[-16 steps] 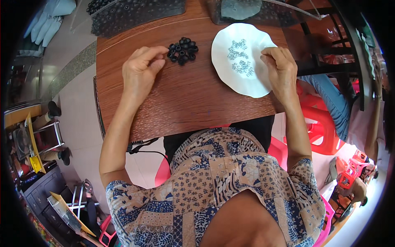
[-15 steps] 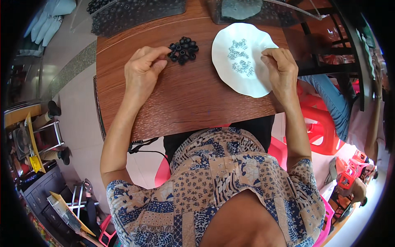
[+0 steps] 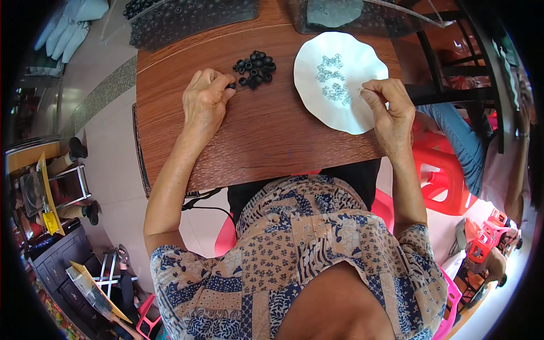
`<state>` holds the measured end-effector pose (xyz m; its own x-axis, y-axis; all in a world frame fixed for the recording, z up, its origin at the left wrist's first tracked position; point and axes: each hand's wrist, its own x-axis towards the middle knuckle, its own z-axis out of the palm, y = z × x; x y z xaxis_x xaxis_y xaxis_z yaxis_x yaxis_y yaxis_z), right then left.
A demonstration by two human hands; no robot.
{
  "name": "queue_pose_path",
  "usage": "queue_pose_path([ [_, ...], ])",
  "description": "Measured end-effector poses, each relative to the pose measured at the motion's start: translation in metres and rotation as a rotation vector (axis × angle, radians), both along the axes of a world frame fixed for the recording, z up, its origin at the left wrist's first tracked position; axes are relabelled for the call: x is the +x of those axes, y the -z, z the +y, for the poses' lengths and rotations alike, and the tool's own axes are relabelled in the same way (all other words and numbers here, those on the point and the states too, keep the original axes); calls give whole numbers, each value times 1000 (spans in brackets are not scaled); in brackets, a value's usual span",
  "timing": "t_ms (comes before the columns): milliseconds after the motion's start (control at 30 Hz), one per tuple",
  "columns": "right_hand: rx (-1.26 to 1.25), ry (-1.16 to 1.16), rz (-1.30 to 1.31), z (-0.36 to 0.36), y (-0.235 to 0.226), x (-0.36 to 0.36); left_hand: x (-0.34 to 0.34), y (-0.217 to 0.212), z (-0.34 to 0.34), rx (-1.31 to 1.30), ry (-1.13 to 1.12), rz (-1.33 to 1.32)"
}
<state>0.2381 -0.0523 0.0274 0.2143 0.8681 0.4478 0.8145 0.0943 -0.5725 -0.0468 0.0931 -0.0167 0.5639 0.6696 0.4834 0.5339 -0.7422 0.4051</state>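
Head view: black rings [image 3: 256, 68] lie between the hands [image 3: 205, 102], nearer the left.

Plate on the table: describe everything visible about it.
The plate is white, shallow and roughly round with a wavy rim, smooth and slightly glossy; plastic or ceramic, can't tell which. It lies flat on the wood-grain table, right of the pile of black beads. Small silvery-grey pieces sit on it in clusters, too tiny to make out singly. The right hand is over its right side, covering part of the rim; whether it touches is unclear.
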Motion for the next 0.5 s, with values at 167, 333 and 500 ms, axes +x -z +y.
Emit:
queue_pose_path([
  [167, 45, -41, 58, -2, -3, -10, -6, -9, -14, -455, -68, -268],
  [333, 26, -61, 169, -3, 0, -21, 7, -32, -34, -1223, 87, -884],
  [500, 10, -140, 235, 0, -6, -38, 31, -27, -51, -1407, 267, -1058],
])
